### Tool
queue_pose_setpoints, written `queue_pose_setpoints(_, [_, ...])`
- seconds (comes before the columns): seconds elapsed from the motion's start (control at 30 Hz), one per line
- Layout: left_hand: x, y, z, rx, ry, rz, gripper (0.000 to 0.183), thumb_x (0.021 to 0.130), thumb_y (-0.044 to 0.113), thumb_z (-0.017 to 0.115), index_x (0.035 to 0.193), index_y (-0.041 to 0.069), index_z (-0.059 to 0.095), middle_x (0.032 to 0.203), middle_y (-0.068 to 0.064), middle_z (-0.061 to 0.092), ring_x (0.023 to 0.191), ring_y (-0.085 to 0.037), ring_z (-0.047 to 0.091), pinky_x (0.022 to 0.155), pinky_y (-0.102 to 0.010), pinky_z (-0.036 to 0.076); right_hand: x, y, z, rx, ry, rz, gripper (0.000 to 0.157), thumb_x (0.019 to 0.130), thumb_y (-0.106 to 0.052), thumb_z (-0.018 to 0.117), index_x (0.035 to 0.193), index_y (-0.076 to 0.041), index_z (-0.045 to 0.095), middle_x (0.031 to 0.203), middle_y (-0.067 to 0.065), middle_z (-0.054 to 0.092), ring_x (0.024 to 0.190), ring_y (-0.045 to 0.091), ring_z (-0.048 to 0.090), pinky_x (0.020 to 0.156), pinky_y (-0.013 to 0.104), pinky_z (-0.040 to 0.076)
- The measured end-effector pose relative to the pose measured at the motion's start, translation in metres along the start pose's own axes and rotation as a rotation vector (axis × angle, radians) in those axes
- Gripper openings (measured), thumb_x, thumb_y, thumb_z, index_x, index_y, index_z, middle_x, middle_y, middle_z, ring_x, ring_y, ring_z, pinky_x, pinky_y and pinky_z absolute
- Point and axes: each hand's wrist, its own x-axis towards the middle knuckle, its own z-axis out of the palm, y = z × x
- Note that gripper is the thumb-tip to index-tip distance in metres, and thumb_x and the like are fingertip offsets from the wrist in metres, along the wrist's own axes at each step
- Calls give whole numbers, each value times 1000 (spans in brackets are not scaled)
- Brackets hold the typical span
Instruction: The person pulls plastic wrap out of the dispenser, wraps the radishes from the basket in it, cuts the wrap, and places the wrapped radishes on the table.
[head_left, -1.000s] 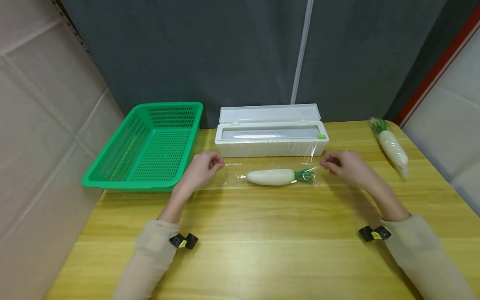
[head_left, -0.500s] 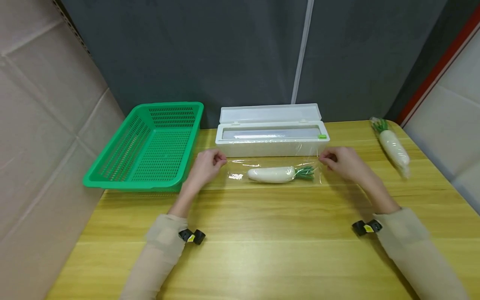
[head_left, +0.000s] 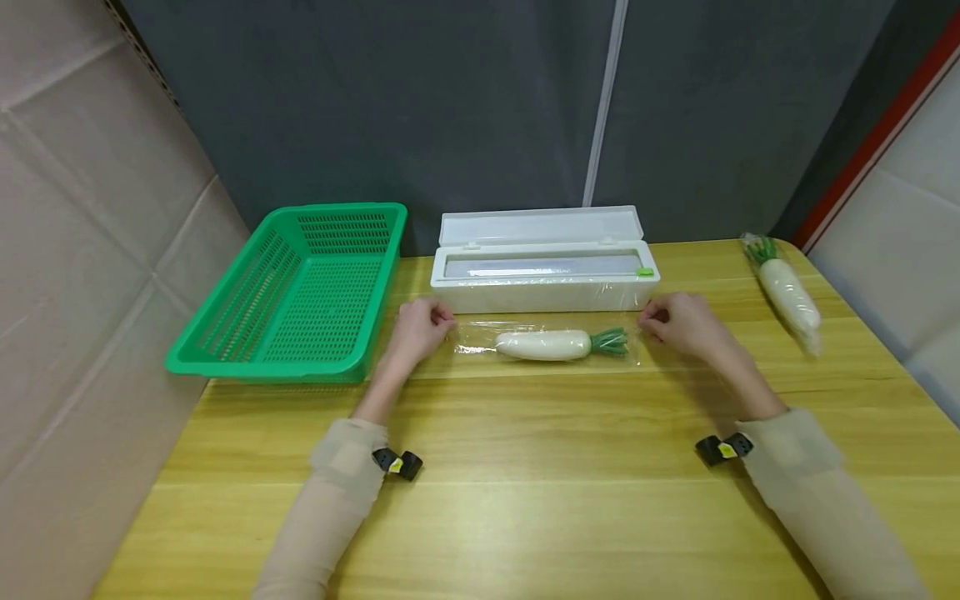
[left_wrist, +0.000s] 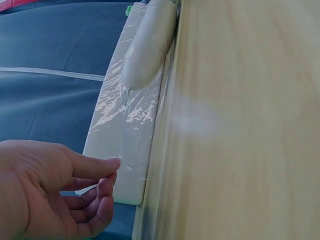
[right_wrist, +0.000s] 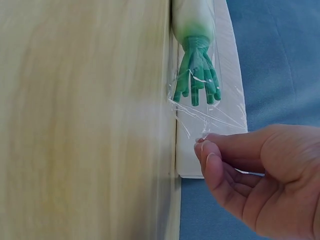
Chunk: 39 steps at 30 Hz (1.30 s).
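Observation:
A white radish (head_left: 543,345) with green stalks lies sideways on the table, wrapped in clear cling film (head_left: 474,337). At the film's left end, my left hand (head_left: 416,332) pinches it between thumb and fingertips, beyond the radish's tapered tip. My right hand (head_left: 688,327) pinches the film's other end, past the green stalks (right_wrist: 197,72). In both wrist views the film is gathered and creased toward the fingertips. Just behind the radish stands a white cling film dispenser (head_left: 543,297) with its lid raised.
A green slotted basket (head_left: 258,367) stands at the left, close to my left hand. Another film-wrapped radish (head_left: 789,293) lies at the far right of the wooden table (head_left: 540,500). Behind the dispenser hangs a dark grey curtain (head_left: 375,108).
Both hands have moved slightly away from me, and the radish has shifted a little toward the dispenser. The film around it now spans a narrower strip.

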Motion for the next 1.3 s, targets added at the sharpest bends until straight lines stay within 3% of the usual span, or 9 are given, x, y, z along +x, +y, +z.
queue_pose_setpoints(0.3, [5, -4, 5, -26, -16, -89, 8, 82, 6, 80, 84, 3, 73, 81, -9, 70, 77, -22, 62, 75, -35, 52, 4, 0, 3, 73, -62, 95, 16, 97, -7, 64, 92, 7, 71, 73, 6, 68, 64, 14, 60, 57, 28, 47])
queue_pose_setpoints(0.7, [9, -4, 8, 3, 5, -107, 12, 79, 10, 84, 79, 3, 74, 77, -8, 71, 76, -24, 64, 76, -38, 52, 6, -2, 4, 89, -99, 179, 18, 99, -9, 62, 93, 6, 70, 73, 7, 68, 66, 17, 61, 59, 29, 48])
queue_pose_setpoints(1.13, [10, -6, 9, -24, -20, -147, 15, 79, 8, 84, 81, 2, 71, 80, -10, 70, 77, -25, 62, 75, -38, 52, 6, -4, 2, 93, -130, 216, 19, 97, -11, 63, 89, 4, 70, 71, 7, 66, 65, 17, 57, 59, 30, 45])
queue_pose_setpoints(1.3, [10, -5, 8, -27, -52, -147, 16, 80, 10, 84, 84, 3, 70, 84, -10, 69, 78, -24, 62, 77, -38, 51, 6, -2, 0, 139, -146, 177, 19, 97, -10, 62, 93, 7, 69, 73, 6, 68, 67, 17, 62, 60, 29, 49])
